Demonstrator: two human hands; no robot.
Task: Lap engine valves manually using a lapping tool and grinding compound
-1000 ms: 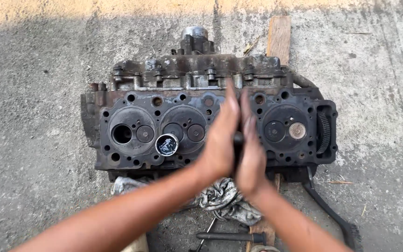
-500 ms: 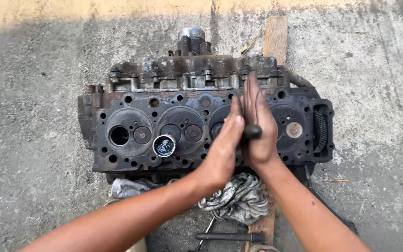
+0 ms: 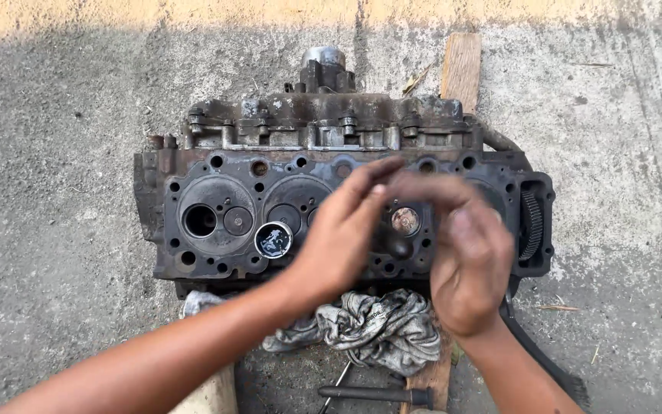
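Observation:
A rusty, greasy engine cylinder head lies face up on the concrete. My left hand reaches over its middle with fingers stretched to the right. My right hand hovers opposite, fingers pointing left. Between the two hands a round metal valve face shows in its seat. A short dark tool end sits just below it, against my left palm; whether that hand grips it is unclear. A small round tin rests on the head to the left of my left hand.
A dirty grey rag lies bunched in front of the head. A dark metal bar lies below the rag. A wooden plank runs under the head. A black hose curves past its right end.
My palms were pressed together around a dark stick over the right chamber. They have since parted and turned flat, uncovering the valve face between them.

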